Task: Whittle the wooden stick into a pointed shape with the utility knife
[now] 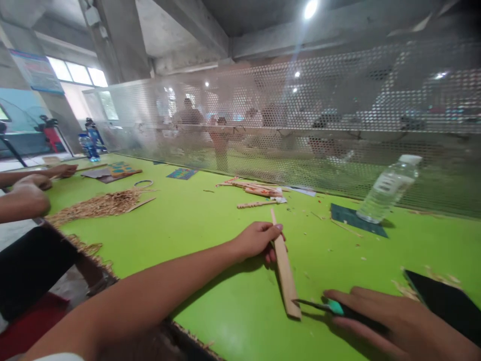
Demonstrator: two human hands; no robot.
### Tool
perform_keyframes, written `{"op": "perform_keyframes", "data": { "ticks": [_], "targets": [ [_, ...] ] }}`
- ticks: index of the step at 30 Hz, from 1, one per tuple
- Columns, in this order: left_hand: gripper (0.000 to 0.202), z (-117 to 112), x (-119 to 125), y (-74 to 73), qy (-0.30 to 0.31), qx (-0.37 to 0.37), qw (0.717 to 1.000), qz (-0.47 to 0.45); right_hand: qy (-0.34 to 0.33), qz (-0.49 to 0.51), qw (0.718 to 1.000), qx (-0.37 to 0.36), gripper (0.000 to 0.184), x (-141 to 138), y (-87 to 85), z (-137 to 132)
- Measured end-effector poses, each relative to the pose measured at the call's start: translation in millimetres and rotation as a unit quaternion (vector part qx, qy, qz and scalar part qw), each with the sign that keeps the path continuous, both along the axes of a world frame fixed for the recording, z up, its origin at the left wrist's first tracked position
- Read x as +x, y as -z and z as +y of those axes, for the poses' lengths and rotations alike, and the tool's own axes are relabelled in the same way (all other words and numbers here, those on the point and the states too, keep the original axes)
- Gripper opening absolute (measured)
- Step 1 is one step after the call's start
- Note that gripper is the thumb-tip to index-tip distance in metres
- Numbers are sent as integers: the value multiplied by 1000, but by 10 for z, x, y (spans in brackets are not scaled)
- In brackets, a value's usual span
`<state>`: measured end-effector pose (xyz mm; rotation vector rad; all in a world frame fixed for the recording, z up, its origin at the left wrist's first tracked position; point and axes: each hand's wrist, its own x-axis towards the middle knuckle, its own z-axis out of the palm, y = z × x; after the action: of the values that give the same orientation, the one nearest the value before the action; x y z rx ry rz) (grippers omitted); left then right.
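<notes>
A flat wooden stick (284, 271) lies on the green table (210, 235), pointing away from me. My left hand (259, 239) reaches across and grips the stick near its far half, fingers curled round it. My right hand (379, 321) sits at the stick's near end, closed on a small knife with a teal handle (332, 306); its thin dark blade touches the wood there.
A clear plastic bottle (389, 189) stands on a dark cutting mat (355, 218) by the perforated screen (300, 115). More sticks (257, 189) lie mid-table, a heap of shavings (99, 205) at left. Another person's hands (30, 193) work at far left. A black mat (447, 301) lies at right.
</notes>
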<state>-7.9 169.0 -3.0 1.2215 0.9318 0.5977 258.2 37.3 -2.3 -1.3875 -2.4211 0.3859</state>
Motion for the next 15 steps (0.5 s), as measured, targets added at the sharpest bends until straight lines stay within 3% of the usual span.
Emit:
{"op": "perform_keyframes", "data": {
  "ticks": [4,9,12,15],
  "targets": [
    [38,64,-61,-119,-73,-6,997,-28,25,24,999,-35,39,-97,-218,-36],
    [38,126,-113,-304,-156,4,984,-85,156,106,982,26,41,-132,-295,-50],
    [35,42,-67,-372,-162,-7,981,-111,237,154,959,26,42,-147,-316,-53],
    [23,-94,-5,-419,-141,-22,981,-133,241,184,953,6,44,-166,-347,-44]
  ]
}}
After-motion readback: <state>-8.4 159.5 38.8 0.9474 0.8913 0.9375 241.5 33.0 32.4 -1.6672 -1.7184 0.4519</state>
